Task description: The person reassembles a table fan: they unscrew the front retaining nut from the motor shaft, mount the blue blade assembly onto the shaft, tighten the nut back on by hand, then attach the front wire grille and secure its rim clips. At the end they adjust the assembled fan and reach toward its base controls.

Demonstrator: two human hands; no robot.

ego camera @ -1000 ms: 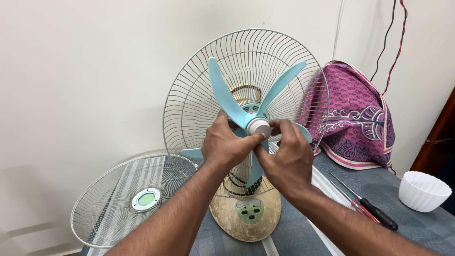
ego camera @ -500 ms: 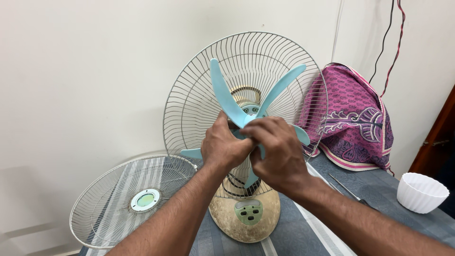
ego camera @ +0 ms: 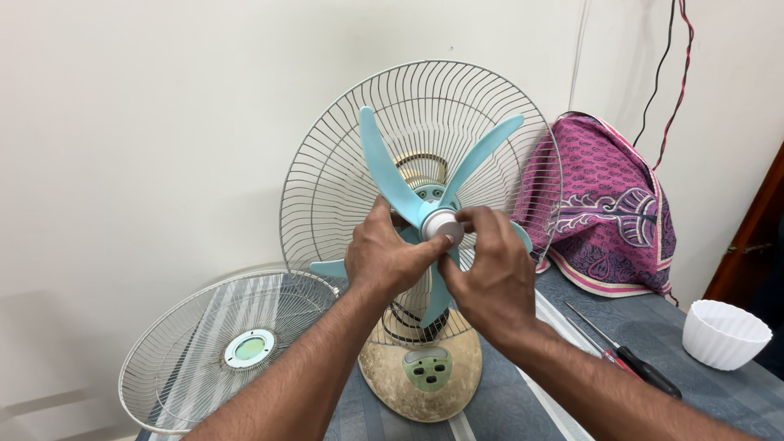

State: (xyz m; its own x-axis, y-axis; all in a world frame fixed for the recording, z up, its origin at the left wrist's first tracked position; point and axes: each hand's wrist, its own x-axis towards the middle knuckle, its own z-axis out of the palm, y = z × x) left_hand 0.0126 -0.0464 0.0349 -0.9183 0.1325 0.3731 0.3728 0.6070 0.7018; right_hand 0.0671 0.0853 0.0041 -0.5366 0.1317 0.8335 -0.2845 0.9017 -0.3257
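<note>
A table fan stands on a round beige base (ego camera: 420, 384) with its rear wire guard (ego camera: 343, 147) in place and the front guard off. Its light blue blade (ego camera: 384, 167) sits on the shaft, with a white round cap (ego camera: 442, 224) at the hub. My left hand (ego camera: 384, 257) grips the blade at the hub from the left. My right hand (ego camera: 490, 278) has its thumb and fingers closed around the white cap from the right.
The detached front wire guard (ego camera: 204, 351) leans against the wall at the lower left. A purple patterned cloth (ego camera: 608, 208) covers something at the right. Two screwdrivers (ego camera: 629, 359) and a white ribbed bowl (ego camera: 723, 335) lie on the grey table.
My right hand turned over the hub, covering the cap half a second ago, and now has come back so the white cap shows again. The left hand kept its hold.
</note>
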